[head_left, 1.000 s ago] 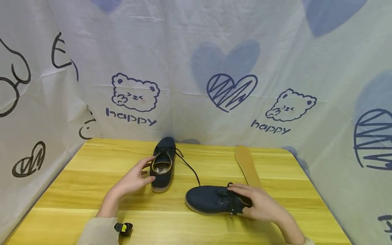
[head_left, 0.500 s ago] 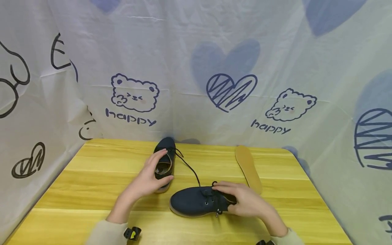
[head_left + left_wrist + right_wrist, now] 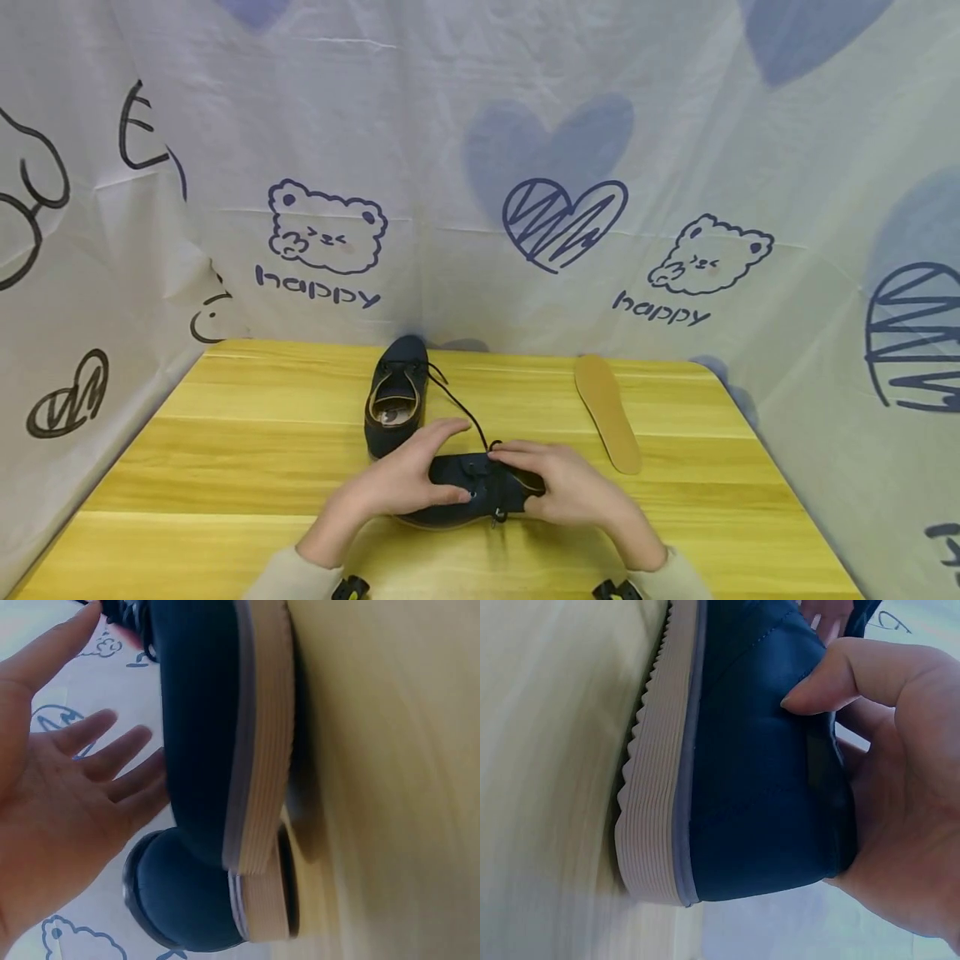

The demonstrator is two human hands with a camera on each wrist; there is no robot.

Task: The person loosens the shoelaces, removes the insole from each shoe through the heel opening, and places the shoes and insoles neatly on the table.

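A dark navy lace-up shoe [image 3: 482, 482] lies sideways near the middle of the table, toe to the left, its pale ridged sole [image 3: 656, 772] toward the tabletop. My right hand [image 3: 577, 492] grips it around the heel and collar, thumb on the near side. Above its front part is my left hand [image 3: 401, 479], thumb and fingers spread on either side; it hides the toe. In the left wrist view those fingers look straight and loose beside the shoe's upper [image 3: 202, 720]. Behind, a matching shoe [image 3: 386, 437] stands with its toe to the back and its collar facing up.
A tan insole [image 3: 609, 417] lies flat at the back right of the wooden table [image 3: 225, 433]. A black shoelace [image 3: 459, 402] trails from the rear shoe toward the front one. A printed white cloth [image 3: 450, 275] hangs right behind the table's back edge.
My right hand has slid the front shoe to the left. My left hand has left the rear shoe and moved right and nearer, over the front shoe's toe.
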